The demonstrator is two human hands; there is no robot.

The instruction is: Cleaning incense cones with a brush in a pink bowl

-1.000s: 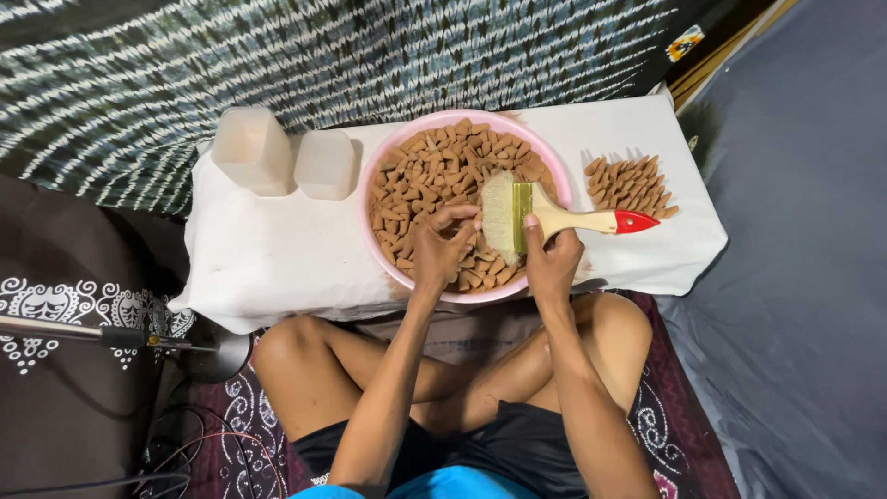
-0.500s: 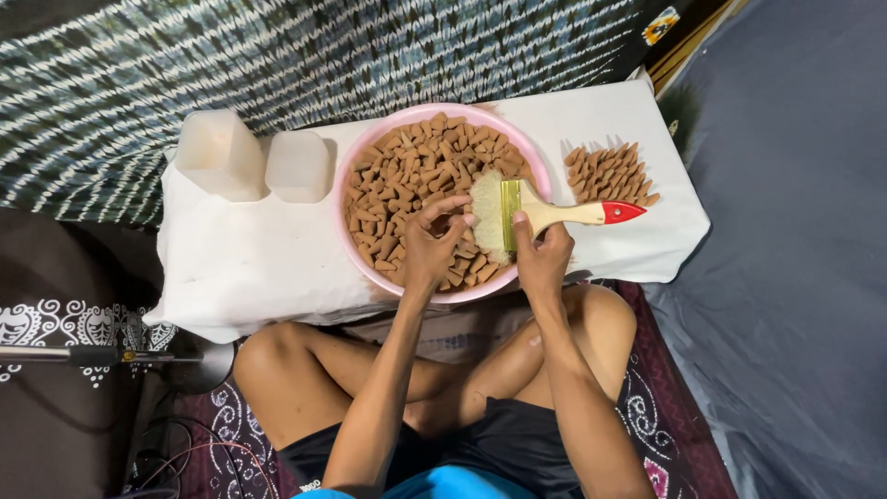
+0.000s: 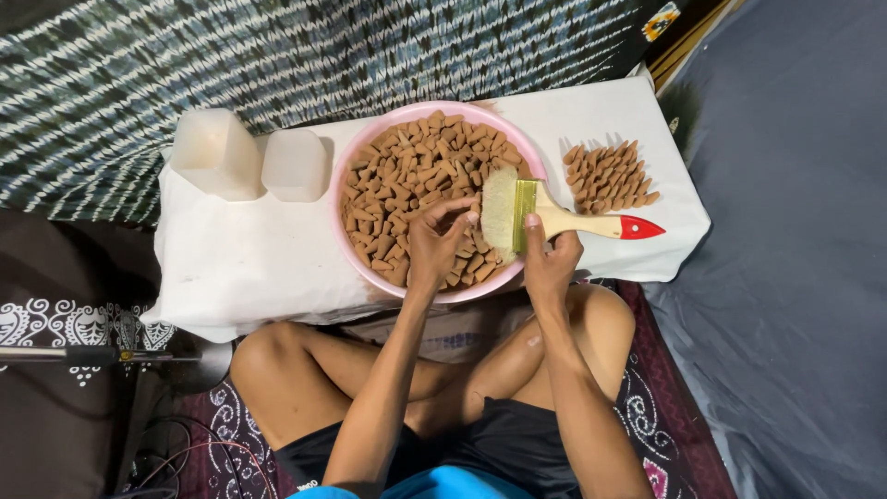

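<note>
A pink round basin (image 3: pixel 370 148) full of small brown cone-shaped pieces (image 3: pixel 407 180) rests on a white-covered low table (image 3: pixel 240 259). My left hand (image 3: pixel 439 242) is over the basin's near side, fingers pinched on one brown cone. My right hand (image 3: pixel 552 263) grips a wide paintbrush (image 3: pixel 554 217) with pale bristles, a brass band and a wooden handle tipped red. The bristles lie against the cone at my left fingertips. A neat cluster of brown cones (image 3: pixel 610 176) lies on the cloth to the right of the basin.
Two translucent white plastic containers (image 3: pixel 217 152) (image 3: pixel 296 164) stand left of the basin. A dark patterned cloth hangs behind the table. My crossed legs are under the table's near edge. A stand base (image 3: pixel 199 360) and cables sit at lower left.
The view has shifted a little; the table sits lower and more to the left. My hands stay over the basin with the brush against the held cone.
</note>
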